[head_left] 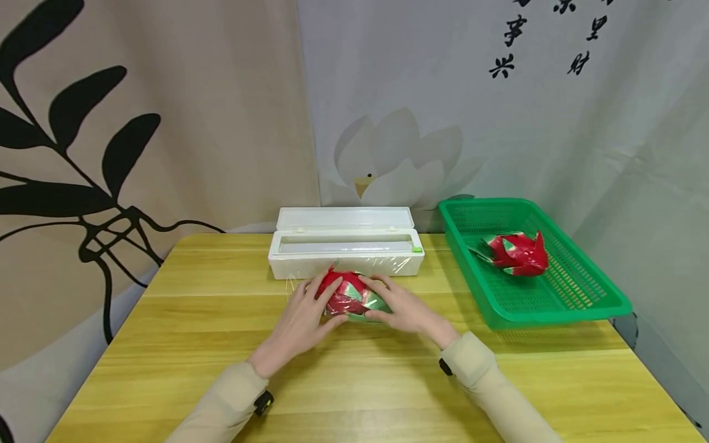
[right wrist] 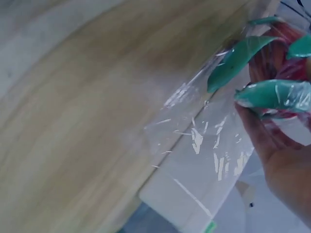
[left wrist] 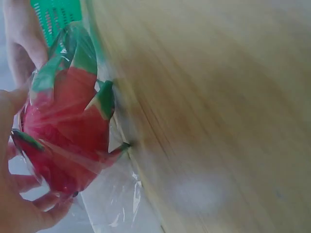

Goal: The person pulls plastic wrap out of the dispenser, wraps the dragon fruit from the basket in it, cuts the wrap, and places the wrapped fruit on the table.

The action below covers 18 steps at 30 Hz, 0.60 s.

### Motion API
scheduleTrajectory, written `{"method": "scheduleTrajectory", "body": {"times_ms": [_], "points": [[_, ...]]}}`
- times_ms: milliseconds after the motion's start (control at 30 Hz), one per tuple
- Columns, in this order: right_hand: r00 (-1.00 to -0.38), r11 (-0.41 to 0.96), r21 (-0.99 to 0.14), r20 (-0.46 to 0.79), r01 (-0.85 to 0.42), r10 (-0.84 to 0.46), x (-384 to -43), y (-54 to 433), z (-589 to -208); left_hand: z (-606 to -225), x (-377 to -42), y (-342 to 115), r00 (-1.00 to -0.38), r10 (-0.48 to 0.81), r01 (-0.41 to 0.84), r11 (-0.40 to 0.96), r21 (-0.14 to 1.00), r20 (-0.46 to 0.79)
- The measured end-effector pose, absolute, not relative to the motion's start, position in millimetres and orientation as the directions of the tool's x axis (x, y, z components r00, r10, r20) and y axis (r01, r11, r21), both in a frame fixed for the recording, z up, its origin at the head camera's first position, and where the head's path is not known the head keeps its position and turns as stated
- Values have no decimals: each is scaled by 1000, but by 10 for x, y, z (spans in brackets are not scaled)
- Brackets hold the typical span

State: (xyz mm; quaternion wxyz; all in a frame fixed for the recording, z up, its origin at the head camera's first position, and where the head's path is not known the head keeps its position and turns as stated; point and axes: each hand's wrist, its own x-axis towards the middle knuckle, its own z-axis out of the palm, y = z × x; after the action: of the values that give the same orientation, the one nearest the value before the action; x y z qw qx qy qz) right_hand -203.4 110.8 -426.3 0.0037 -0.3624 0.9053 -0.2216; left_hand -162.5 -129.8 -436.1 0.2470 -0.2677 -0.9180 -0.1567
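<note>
Dragon fruit point(head_left: 352, 298) is right between the two hands, over the table point(head_left: 354, 384) and just in front of the white box point(head_left: 346, 267); its long way runs side to side, with the red end by the left hand point(head_left: 306, 315) and the green leafy end by the right hand point(head_left: 406, 307); neither hand is nearer, as both touch it; the left fingers are bent round the red end and grip it, with the thumb on the near side; the right fingers and thumb bend round the leafy end and hold it too; I cannot tell if the fruit's underside sits on the wood.

Clear film point(right wrist: 197, 140) is over the fruit, with a loose, shiny part by the front of the box; the box has its lid point(head_left: 344, 218) up, and a pale roll point(head_left: 346, 247) lies inside.

Now the count: two hands; two dragon fruits, one held and one other fruit point(head_left: 525, 254) lying in the green basket point(head_left: 559, 317) off to the right; one basket; one box with one lid and one roll; one table.
</note>
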Motion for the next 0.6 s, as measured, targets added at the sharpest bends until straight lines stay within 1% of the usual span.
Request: {"method": "scheduleTrajectory", "body": {"times_ms": [200,400,600], "points": [[-730,580,-530,115,-619,-674,-2162,1187,-4265,-4328,-1699,-1280,-774,389,531,829,175,500],[-747,555,-646,35,-524,-664,-2267,1254,-4276,-4304,-1778,-1249,-787,373,514,837,187,492],[-740,535,-701,-15,-472,-673,-2307,1295,-4277,-4299,-1844,-1208,-805,359,485,857,176,472]]}}
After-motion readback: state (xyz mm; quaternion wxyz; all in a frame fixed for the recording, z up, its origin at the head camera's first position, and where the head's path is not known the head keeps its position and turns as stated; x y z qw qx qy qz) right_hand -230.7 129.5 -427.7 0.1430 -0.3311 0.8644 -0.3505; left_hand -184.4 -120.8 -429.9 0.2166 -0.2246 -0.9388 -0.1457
